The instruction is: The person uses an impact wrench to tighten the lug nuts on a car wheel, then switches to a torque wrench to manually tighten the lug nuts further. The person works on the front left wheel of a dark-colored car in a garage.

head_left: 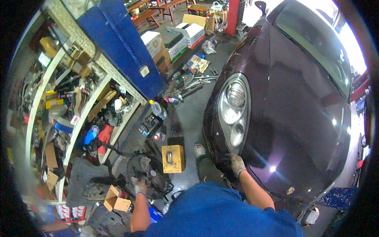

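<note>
My left hand (140, 185), in a pale work glove, is low on the left. It overlaps the near edge of a round black cooling fan (152, 172); its fingers do not show clearly, so I cannot tell whether it grips the fan. My right hand (237, 165), gloved too, is at the front edge of a dark car (292, 130), just below the headlight (233, 106). Its dirty fingers reach out toward the bumper and look extended, with nothing seen in them. A yellow box with a black handle (173, 158) stands on the floor between my hands.
Crowded shelves (82, 118) line the left, beside a blue post (122, 43). Bottles (158, 110) and loose hand tools (197, 83) lie on the floor ahead. White cartons (175, 41) stand behind them. An open cardboard box (117, 200) and dark panels (85, 177) lie near left.
</note>
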Demonstrator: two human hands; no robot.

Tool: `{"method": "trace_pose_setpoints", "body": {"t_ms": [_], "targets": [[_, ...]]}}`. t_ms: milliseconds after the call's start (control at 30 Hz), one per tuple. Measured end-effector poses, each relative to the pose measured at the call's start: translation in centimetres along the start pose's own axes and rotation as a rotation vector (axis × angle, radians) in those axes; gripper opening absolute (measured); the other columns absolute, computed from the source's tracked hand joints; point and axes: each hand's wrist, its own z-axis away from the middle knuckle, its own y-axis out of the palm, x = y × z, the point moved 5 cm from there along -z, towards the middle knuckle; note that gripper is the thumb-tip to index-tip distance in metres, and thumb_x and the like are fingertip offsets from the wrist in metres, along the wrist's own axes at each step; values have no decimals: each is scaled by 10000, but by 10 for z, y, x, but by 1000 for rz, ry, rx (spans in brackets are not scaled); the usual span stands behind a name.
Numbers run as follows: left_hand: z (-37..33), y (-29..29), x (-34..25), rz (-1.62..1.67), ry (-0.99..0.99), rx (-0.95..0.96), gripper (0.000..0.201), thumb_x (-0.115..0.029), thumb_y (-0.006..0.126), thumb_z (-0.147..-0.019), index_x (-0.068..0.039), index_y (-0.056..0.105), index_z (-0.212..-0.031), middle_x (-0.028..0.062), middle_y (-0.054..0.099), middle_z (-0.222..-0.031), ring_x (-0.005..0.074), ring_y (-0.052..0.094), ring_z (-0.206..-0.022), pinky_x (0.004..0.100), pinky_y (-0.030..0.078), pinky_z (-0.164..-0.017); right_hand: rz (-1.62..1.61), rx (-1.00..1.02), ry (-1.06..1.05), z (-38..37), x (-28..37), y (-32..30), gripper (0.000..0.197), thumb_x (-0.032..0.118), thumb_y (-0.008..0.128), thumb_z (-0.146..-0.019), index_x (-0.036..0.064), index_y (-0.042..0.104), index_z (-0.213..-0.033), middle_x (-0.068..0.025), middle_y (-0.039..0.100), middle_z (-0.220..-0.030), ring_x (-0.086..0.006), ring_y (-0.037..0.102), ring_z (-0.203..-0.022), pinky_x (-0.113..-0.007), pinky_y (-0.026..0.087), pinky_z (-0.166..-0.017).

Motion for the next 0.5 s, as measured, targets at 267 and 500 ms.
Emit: {"method": "trace_pose_setpoints", "body": {"t_ms": [267, 500], "targets": [[-98, -127, -45, 282, -251, 444, 438, -361, 554, -997, -105, 630, -1344, 222, 714, -1228, 398, 708, -1107, 509, 548, -968, 231, 43, -438, -149, 167, 72, 406, 334, 507, -1099, -4, 681, -1241, -129, 743, -1052, -227, 699, -1002, -370, 551, -892], [-307, -174, -36, -190, 331, 376, 468, -356, 630, -949, -88, 640, -1332, 192, 729, -1191, 413, 665, -1181, 505, 553, -967, -214, -25, -158, -231, 247, 77, 453, 362, 513, -1088, -7, 641, -1316, -116, 742, -1160, -197, 690, -1003, -357, 541, -887]]}}
